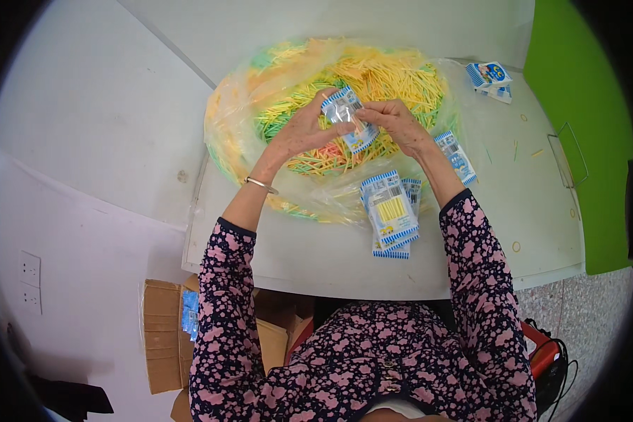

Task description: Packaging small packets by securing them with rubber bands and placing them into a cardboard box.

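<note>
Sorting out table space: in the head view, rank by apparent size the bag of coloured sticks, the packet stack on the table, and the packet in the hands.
1. bag of coloured sticks
2. packet stack
3. held packet, partly hidden by fingers

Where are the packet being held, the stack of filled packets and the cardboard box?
held packet (pixel 347 116), head view, on its clear plastic front between both hands.
stack of filled packets (pixel 390 211), head view, on the yellow sticks showing in the top packet.
cardboard box (pixel 162 337), head view, on its open left flap.
</note>
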`<state>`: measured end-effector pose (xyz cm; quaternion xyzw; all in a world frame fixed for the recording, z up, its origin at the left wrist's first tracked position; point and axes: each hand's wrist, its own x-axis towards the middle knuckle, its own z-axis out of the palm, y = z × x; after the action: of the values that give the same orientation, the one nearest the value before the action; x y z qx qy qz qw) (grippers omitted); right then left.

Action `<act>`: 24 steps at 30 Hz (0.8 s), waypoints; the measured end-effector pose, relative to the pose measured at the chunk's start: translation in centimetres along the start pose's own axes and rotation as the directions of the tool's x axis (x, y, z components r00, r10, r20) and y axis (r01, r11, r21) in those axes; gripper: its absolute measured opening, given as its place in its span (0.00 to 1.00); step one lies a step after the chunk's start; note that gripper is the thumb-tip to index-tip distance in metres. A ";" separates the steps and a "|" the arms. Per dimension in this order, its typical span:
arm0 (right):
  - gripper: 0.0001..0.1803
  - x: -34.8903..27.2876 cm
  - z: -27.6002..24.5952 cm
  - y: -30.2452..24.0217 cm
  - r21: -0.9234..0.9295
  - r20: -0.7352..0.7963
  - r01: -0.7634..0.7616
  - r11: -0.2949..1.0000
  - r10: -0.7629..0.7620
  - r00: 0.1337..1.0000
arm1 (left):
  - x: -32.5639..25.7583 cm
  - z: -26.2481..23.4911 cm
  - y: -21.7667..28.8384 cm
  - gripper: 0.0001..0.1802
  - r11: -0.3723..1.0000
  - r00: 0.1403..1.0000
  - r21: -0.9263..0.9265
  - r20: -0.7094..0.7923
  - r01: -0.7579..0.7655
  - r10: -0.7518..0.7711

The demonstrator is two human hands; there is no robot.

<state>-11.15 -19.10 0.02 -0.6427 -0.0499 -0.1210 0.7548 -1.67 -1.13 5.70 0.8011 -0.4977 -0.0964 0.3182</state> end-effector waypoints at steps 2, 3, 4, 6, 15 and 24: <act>0.13 -0.5 0.0 -0.7 0.017 0.020 -0.036 0.999 0.036 0.999 | -0.1 -0.1 0.8 0.34 1.000 1.000 0.008 -0.005 0.017 -0.017; 0.13 -0.6 -0.1 -0.6 0.019 0.013 -0.044 0.999 0.043 0.999 | 0.0 -0.1 1.3 0.30 0.994 0.998 -0.111 -0.049 0.023 -0.028; 0.13 -0.5 0.0 -0.8 -0.007 0.041 -0.016 1.000 0.016 0.999 | 0.0 -0.1 1.5 0.26 0.974 0.994 -0.225 -0.095 0.024 -0.046; 0.13 -1.0 0.2 -1.1 -0.031 0.063 0.005 1.000 -0.003 0.998 | 0.0 0.6 1.1 0.21 0.940 0.984 -0.322 -0.166 -0.111 0.059; 0.20 -5.9 -0.5 -3.8 -0.433 0.089 -0.097 0.896 0.149 0.985 | -1.6 2.9 6.0 0.15 0.797 0.994 -0.604 -0.093 -0.005 -0.064; 0.12 -11.0 0.1 -4.2 -0.334 0.069 -0.169 0.927 0.202 0.977 | -4.1 5.3 8.4 0.23 0.824 0.999 -0.566 0.053 0.021 0.011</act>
<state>-22.79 -18.36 1.54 -0.7658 -0.0067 -0.0227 0.6427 -12.36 -2.30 5.96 0.6693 -0.4530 -0.2620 0.5275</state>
